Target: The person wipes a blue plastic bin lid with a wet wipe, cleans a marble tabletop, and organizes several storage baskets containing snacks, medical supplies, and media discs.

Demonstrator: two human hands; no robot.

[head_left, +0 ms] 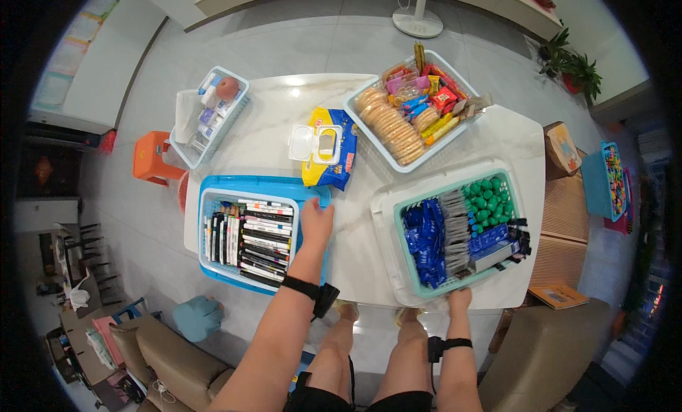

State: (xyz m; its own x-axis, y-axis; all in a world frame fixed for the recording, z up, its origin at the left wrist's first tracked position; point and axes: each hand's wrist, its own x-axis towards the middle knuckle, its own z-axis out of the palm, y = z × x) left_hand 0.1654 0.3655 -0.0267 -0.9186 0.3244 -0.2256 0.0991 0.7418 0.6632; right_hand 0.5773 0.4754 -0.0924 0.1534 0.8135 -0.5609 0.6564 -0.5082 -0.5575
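Note:
My left hand point(317, 220) is at the right side of a light blue basket of marker pens point(249, 193), over the edge of the blue lid point(266, 182) beneath it; whether it grips anything is unclear. At the near edge of a green basket point(434, 293), my right hand point(459, 299) touches the rim or the white lid point(384, 241) under it; its fingers are partly hidden. Blue packets point(424, 241), grey packets point(454, 231) and green wrapped balls point(487, 199) fill this basket. Beyond my left hand lies a wet wipes pack point(341, 169) with its flap raised.
A snack basket point(373, 140) stands at the table's back right. At the back left, another basket point(208, 159) holds tissues and a round reddish fruit point(227, 88). An orange stool point(152, 156) stands left of the marble-patterned table point(266, 113). Brown sofas point(543, 353) flank me.

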